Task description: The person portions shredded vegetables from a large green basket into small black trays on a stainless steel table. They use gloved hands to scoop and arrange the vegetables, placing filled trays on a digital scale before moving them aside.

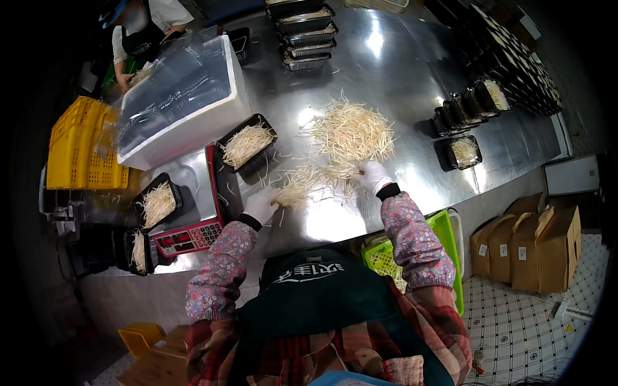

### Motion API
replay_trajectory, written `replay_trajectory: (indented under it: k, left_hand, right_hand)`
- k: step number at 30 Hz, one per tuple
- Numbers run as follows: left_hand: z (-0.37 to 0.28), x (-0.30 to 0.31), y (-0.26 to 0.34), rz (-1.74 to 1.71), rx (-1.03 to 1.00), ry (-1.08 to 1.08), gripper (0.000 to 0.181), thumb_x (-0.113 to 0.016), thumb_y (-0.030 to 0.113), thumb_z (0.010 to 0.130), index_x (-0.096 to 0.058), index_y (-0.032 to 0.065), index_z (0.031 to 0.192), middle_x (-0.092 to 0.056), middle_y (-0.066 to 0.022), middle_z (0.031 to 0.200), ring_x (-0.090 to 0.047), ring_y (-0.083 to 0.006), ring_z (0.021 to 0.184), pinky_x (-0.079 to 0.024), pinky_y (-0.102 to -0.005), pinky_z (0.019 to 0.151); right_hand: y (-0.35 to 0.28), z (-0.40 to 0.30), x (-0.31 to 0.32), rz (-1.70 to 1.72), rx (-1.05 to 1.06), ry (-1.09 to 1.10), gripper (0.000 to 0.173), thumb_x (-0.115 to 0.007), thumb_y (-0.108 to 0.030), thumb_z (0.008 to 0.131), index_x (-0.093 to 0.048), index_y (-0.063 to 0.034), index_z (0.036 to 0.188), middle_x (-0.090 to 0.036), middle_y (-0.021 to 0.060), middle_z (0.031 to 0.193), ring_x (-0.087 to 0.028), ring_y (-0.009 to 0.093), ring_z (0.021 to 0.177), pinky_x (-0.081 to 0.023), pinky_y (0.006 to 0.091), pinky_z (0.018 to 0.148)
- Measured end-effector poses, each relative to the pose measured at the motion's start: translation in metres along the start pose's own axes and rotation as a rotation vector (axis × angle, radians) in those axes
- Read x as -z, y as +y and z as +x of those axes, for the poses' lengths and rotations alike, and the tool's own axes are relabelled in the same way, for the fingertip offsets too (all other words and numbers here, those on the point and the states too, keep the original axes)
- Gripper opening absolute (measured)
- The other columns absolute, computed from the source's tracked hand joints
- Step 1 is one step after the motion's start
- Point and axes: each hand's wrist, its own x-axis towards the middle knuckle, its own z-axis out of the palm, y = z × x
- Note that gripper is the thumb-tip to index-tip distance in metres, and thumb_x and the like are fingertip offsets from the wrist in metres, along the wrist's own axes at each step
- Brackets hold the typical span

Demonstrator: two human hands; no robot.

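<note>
My left hand (262, 204), in a white glove, grips a bunch of bean sprouts (293, 195) low over the steel table. Farther right, my gloved right hand (374, 176) pinches another bunch of sprouts (344, 170) at the near edge of a large sprout pile (355, 130). Loose strands lie between the two hands. Up and left of my left hand, a black plastic tray of sprouts (247, 144) rests on the table. Another filled black tray (159, 200) sits tilted on the pan of a red digital scale (188, 238).
A white foam box (188, 130) holding clear plastic lids stands left, beside a yellow crate (82, 144). Stacked filled trays (308, 38) stand at the back; more trays (465, 152) are on the right. A co-worker (145, 34) stands at far left. A green basket (444, 241) is below the table edge.
</note>
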Motion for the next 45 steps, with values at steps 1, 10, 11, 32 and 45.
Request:
replay_trajectory:
  k: [1, 10, 11, 32, 45]
  left_hand:
    - [-0.003, 0.007, 0.005, 0.002, -0.047, 0.009, 0.038, -0.065, 0.012, 0.076, -0.062, 0.0138, 0.114, -0.061, -0.0084, 0.101, -0.061, -0.0312, 0.093, -0.051, -0.0414, 0.077]
    - [-0.001, -0.013, 0.049, -0.034, 0.027, 0.079, 0.064, -0.069, 0.007, 0.073, -0.048, 0.0108, 0.133, -0.05, -0.0108, 0.129, -0.055, -0.0323, 0.11, -0.049, -0.0383, 0.088]
    - [-0.004, -0.019, 0.048, -0.036, 0.105, 0.096, 0.066, -0.069, 0.008, 0.074, -0.045, 0.0094, 0.135, -0.047, -0.0114, 0.133, -0.054, -0.0329, 0.113, -0.049, -0.039, 0.091]
    - [-0.081, -0.06, 0.047, -0.603, 0.559, 0.4, 0.049, -0.065, 0.012, 0.083, -0.052, 0.0092, 0.13, -0.049, -0.0075, 0.131, -0.056, -0.0192, 0.103, -0.048, -0.0314, 0.085]
    - [-0.123, -0.032, 0.084, -0.675, 0.63, 0.483, 0.035, -0.063, 0.011, 0.088, -0.059, 0.0035, 0.122, -0.058, -0.0071, 0.116, -0.059, -0.0143, 0.096, -0.049, -0.0266, 0.081]
  right_hand:
    - [0.001, 0.001, 0.012, -0.012, -0.051, -0.002, 0.027, -0.07, -0.021, 0.077, -0.068, -0.0026, 0.096, -0.066, 0.0187, 0.079, -0.066, 0.031, 0.074, -0.052, 0.0385, 0.068]
    - [-0.072, 0.011, -0.038, 0.217, 0.017, -0.132, 0.049, -0.07, -0.021, 0.077, -0.06, -0.0053, 0.123, -0.066, 0.0208, 0.098, -0.064, 0.032, 0.091, -0.05, 0.0367, 0.083]
    - [-0.071, 0.009, -0.046, 0.147, 0.049, -0.166, 0.056, -0.07, -0.022, 0.077, -0.056, -0.0061, 0.129, -0.065, 0.0244, 0.106, -0.063, 0.037, 0.1, -0.049, 0.0387, 0.089]
    - [-0.085, 0.005, -0.107, -0.173, 0.383, 0.11, 0.074, -0.075, -0.035, 0.072, -0.048, -0.0084, 0.135, -0.06, 0.0128, 0.109, -0.053, 0.033, 0.104, -0.033, 0.0465, 0.104]
    - [-0.044, 0.012, -0.064, 2.112, -0.215, -0.256, 0.034, -0.058, -0.017, 0.093, -0.055, -0.0008, 0.123, -0.066, 0.0146, 0.112, -0.066, 0.027, 0.098, -0.057, 0.0417, 0.08]
